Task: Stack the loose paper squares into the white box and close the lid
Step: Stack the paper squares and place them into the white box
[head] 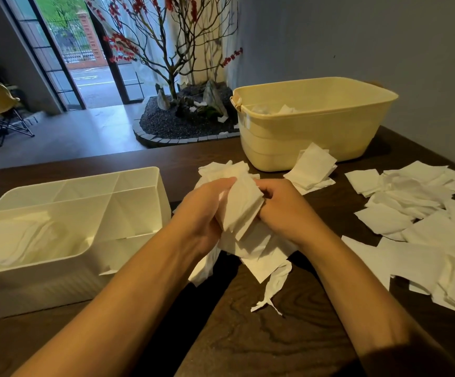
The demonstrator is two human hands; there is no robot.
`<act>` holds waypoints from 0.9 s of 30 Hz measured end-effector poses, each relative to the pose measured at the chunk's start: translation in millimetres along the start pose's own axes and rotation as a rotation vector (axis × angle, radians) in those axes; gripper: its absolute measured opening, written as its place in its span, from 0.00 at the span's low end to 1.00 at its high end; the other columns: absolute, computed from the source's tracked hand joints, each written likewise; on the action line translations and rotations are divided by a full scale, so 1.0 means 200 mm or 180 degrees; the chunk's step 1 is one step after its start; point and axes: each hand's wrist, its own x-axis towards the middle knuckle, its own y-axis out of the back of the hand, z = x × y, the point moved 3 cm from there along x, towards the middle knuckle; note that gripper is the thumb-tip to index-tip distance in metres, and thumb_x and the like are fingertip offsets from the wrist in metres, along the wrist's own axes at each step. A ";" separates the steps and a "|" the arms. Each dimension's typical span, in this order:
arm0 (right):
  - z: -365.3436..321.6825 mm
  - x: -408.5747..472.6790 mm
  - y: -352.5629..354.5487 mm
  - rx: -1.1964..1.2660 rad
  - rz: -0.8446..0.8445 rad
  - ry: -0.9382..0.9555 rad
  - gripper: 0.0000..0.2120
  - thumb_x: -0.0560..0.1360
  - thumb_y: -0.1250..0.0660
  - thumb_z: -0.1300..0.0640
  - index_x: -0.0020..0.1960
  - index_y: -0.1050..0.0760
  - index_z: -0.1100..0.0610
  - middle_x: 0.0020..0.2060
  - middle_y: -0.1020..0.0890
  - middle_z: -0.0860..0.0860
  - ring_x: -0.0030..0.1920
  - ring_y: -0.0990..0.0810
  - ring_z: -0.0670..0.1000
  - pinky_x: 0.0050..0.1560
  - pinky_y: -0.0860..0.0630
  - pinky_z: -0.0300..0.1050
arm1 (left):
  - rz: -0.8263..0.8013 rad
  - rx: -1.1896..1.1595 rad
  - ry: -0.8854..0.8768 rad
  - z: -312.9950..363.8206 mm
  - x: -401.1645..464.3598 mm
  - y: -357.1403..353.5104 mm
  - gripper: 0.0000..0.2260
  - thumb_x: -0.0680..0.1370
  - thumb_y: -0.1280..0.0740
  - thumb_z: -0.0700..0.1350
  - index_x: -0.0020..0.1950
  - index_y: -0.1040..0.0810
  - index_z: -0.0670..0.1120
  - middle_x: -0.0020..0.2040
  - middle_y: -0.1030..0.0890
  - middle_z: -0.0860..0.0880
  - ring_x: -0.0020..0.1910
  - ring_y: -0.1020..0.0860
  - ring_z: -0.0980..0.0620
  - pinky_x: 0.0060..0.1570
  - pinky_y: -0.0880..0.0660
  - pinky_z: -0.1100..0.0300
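Head view, both hands (204,210) (283,210) gripping paper squares (244,210), tilted

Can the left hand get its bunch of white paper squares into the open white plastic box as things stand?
Probably yes. The white plastic box sits open just beside the left hand, nothing between them, though the right hand also grips the bunch of white paper squares.

On the counter (248,344) the open box (128,197) sits at the left with paper inside. The tub (310,137) stands far right. A small stack of squares (312,170) lies just before the tub. Loose squares (422,229) spread across the right. Both hands (202,210) (283,210) meet at centre around a bundle of squares (241,208).
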 end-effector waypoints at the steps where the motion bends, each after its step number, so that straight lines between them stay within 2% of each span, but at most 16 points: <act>1: 0.00 0.00 0.00 0.0110 -0.0056 -0.0115 0.14 0.79 0.36 0.64 0.44 0.15 0.51 0.38 0.15 0.47 0.42 0.18 0.49 0.45 0.20 0.47 | 0.0006 0.0068 -0.0028 0.00 0.00 0.00 0.14 0.79 0.32 0.41 0.65 0.22 0.41 0.55 0.15 0.40 0.52 0.16 0.44 0.46 0.20 0.52; 3: 0.00 -0.01 0.01 0.0453 -0.0115 -0.0470 0.17 0.80 0.37 0.60 0.34 0.21 0.53 0.28 0.21 0.48 0.33 0.23 0.50 0.37 0.27 0.46 | 0.0065 0.0108 -0.0117 0.01 0.01 0.00 0.15 0.79 0.32 0.40 0.65 0.23 0.41 0.54 0.15 0.41 0.53 0.16 0.44 0.50 0.20 0.50; 4: 0.01 -0.01 0.01 0.0629 -0.0151 -0.0628 0.17 0.80 0.38 0.55 0.34 0.23 0.56 0.29 0.23 0.51 0.34 0.25 0.51 0.38 0.30 0.48 | 0.0124 0.0105 -0.0156 0.02 0.02 0.01 0.15 0.79 0.32 0.40 0.66 0.23 0.42 0.54 0.15 0.41 0.54 0.17 0.43 0.51 0.20 0.49; 6: 0.01 -0.01 0.02 0.0844 -0.0316 -0.0820 0.20 0.79 0.39 0.48 0.43 0.20 0.63 0.34 0.22 0.54 0.37 0.24 0.53 0.41 0.30 0.51 | 0.0201 0.0030 -0.0201 0.03 0.03 0.03 0.16 0.80 0.33 0.40 0.68 0.25 0.42 0.56 0.15 0.41 0.56 0.17 0.42 0.53 0.20 0.48; 8: 0.01 -0.01 0.01 0.0835 -0.0544 -0.0750 0.22 0.79 0.42 0.47 0.50 0.22 0.68 0.36 0.20 0.55 0.38 0.24 0.53 0.41 0.29 0.51 | 0.0216 -0.0054 -0.0232 0.04 0.02 0.05 0.16 0.80 0.34 0.39 0.69 0.25 0.41 0.58 0.16 0.40 0.58 0.18 0.41 0.58 0.21 0.45; 9: 0.00 -0.01 0.00 0.0851 -0.0634 -0.0650 0.23 0.79 0.41 0.45 0.48 0.21 0.66 0.36 0.20 0.55 0.38 0.24 0.53 0.41 0.29 0.50 | 0.0221 -0.0066 -0.0269 0.04 0.02 0.05 0.16 0.80 0.34 0.39 0.68 0.25 0.40 0.58 0.16 0.39 0.58 0.18 0.40 0.60 0.22 0.43; 11: -0.02 -0.01 0.00 0.1008 -0.0660 -0.0585 0.26 0.75 0.38 0.35 0.42 0.18 0.57 0.37 0.19 0.55 0.40 0.22 0.54 0.42 0.28 0.49 | 0.0204 0.0013 -0.0323 0.04 0.00 0.05 0.14 0.80 0.35 0.40 0.66 0.23 0.40 0.56 0.16 0.39 0.57 0.17 0.39 0.63 0.23 0.43; 12: -0.02 -0.01 0.00 0.1008 -0.0596 -0.0585 0.28 0.70 0.35 0.30 0.43 0.17 0.55 0.40 0.17 0.54 0.42 0.20 0.54 0.45 0.26 0.49 | 0.0182 0.0072 -0.0356 0.04 -0.01 0.05 0.14 0.80 0.35 0.40 0.65 0.23 0.39 0.56 0.16 0.39 0.57 0.17 0.40 0.63 0.23 0.43; 13: -0.01 -0.01 0.00 0.0909 -0.0516 -0.0575 0.27 0.68 0.32 0.29 0.45 0.16 0.54 0.42 0.16 0.53 0.45 0.18 0.54 0.46 0.25 0.50 | 0.0152 0.0123 -0.0387 0.04 -0.02 0.04 0.15 0.79 0.34 0.42 0.66 0.23 0.39 0.56 0.16 0.39 0.57 0.17 0.40 0.64 0.23 0.43; 14: -0.01 -0.02 0.00 0.0781 -0.0442 -0.0491 0.22 0.70 0.30 0.34 0.47 0.16 0.53 0.44 0.15 0.52 0.47 0.17 0.55 0.47 0.23 0.51 | 0.0129 0.0185 -0.0420 0.04 -0.02 0.04 0.18 0.78 0.33 0.44 0.67 0.23 0.40 0.57 0.16 0.39 0.58 0.17 0.40 0.64 0.24 0.43; 16: -0.02 -0.02 0.00 0.0677 -0.0261 -0.0282 0.06 0.76 0.30 0.53 0.49 0.15 0.53 0.45 0.13 0.53 0.49 0.15 0.56 0.52 0.18 0.55 | 0.0062 0.0256 -0.0445 0.06 -0.02 0.05 0.26 0.75 0.32 0.53 0.70 0.25 0.43 0.60 0.17 0.41 0.59 0.18 0.41 0.65 0.25 0.42; 18: -0.02 -0.02 0.01 0.0722 -0.0137 -0.0245 0.08 0.76 0.32 0.63 0.49 0.15 0.55 0.47 0.14 0.56 0.51 0.16 0.57 0.58 0.21 0.61 | -0.0020 0.0283 -0.0407 0.07 -0.02 0.06 0.30 0.77 0.36 0.63 0.72 0.26 0.45 0.64 0.18 0.42 0.62 0.19 0.42 0.67 0.27 0.43; 21: -0.03 -0.02 0.01 0.0941 -0.0201 -0.0186 0.10 0.76 0.31 0.64 0.46 0.14 0.52 0.51 0.16 0.61 0.57 0.19 0.63 0.62 0.26 0.66 | -0.0083 0.0250 -0.0382 0.10 0.00 0.08 0.31 0.81 0.45 0.67 0.72 0.26 0.45 0.63 0.18 0.43 0.61 0.19 0.42 0.66 0.26 0.43; 23: -0.03 -0.01 0.00 0.0993 -0.0296 -0.0144 0.06 0.74 0.30 0.60 0.47 0.14 0.53 0.53 0.17 0.63 0.58 0.21 0.66 0.63 0.27 0.68 | -0.0055 0.0242 -0.0307 0.11 -0.01 0.08 0.30 0.82 0.47 0.66 0.70 0.25 0.46 0.61 0.17 0.43 0.58 0.17 0.43 0.58 0.22 0.47; 25: -0.02 -0.01 -0.02 0.0934 -0.0395 -0.0166 0.10 0.71 0.29 0.56 0.50 0.16 0.57 0.52 0.17 0.64 0.58 0.21 0.67 0.62 0.27 0.69 | -0.0083 0.0182 -0.0177 0.12 -0.02 0.06 0.30 0.82 0.50 0.66 0.66 0.22 0.45 0.59 0.16 0.42 0.54 0.16 0.43 0.48 0.21 0.50; 27: -0.02 -0.01 -0.04 0.0892 -0.0470 -0.0216 0.14 0.69 0.29 0.53 0.50 0.17 0.60 0.51 0.16 0.64 0.55 0.19 0.66 0.61 0.25 0.68 | -0.0235 0.0045 -0.0140 0.13 -0.05 0.04 0.33 0.81 0.49 0.68 0.63 0.20 0.43 0.57 0.16 0.40 0.53 0.15 0.42 0.50 0.21 0.48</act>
